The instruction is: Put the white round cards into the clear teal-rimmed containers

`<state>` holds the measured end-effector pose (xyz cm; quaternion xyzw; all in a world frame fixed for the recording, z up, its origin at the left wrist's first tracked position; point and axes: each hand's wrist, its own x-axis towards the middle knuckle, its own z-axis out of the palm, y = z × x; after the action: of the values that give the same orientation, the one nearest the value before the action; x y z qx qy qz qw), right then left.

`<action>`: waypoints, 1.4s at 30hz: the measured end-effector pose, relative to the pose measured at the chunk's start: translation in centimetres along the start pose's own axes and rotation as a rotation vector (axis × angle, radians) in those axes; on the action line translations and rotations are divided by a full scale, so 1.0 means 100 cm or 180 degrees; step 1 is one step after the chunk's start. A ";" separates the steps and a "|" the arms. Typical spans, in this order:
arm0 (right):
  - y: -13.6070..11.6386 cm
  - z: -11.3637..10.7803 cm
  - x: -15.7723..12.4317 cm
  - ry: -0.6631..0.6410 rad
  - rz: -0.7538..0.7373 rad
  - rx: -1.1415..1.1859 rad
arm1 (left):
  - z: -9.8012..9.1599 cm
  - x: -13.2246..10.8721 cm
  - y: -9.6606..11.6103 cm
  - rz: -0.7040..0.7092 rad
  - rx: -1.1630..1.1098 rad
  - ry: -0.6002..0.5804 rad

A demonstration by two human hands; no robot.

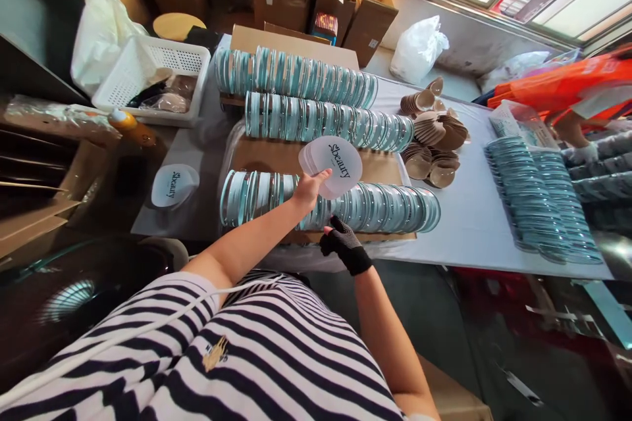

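Observation:
My left hand [307,192] is bare and closed on a fanned stack of round white printed sheets [338,154]; the top one reads "beauty". It holds them above the nearest row of round, teal-rimmed clear pieces [395,207], which stand on edge packed side by side. My right hand [344,245], in a black fingerless glove, is at the front edge of that row. Its fingers are apart and partly bent, with nothing visible in them. Whether a fingertip touches the row, I cannot tell. A second row [326,122] and a third [296,79] stand behind.
More printed sheets [174,185] lie at the table's left end. Brown scoop-shaped pieces [439,131] are heaped right of the rows. Stacked teal discs [538,204] stand farther right, near a person in orange [567,89]. A white basket [187,59] sits back left.

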<state>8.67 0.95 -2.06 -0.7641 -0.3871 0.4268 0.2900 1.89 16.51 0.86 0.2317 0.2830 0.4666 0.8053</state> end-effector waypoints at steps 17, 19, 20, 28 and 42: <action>0.003 0.005 0.012 -0.0179 0.0506 0.1759 | 0.000 0.001 -0.014 0.0450 0.0747 0.0345; -0.009 -0.016 0.014 0.0667 0.0047 0.1697 | 0.002 0.002 -0.015 0.0468 0.0677 0.0323; -0.017 -0.028 0.015 0.1150 -0.0214 0.1597 | 0.003 0.000 -0.013 0.0415 0.0675 0.0352; -0.061 -0.040 0.011 0.2596 -0.1509 -0.0913 | -0.005 -0.024 -0.002 0.0116 0.0678 0.0104; -0.019 -0.009 -0.088 0.2292 -0.0331 -0.2025 | -0.017 0.005 0.050 0.0279 -0.0102 0.0336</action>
<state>5.80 -5.49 3.61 -0.8937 -0.4111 -0.0195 0.1785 -2.15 19.48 2.70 0.2060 0.3071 0.5174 0.7717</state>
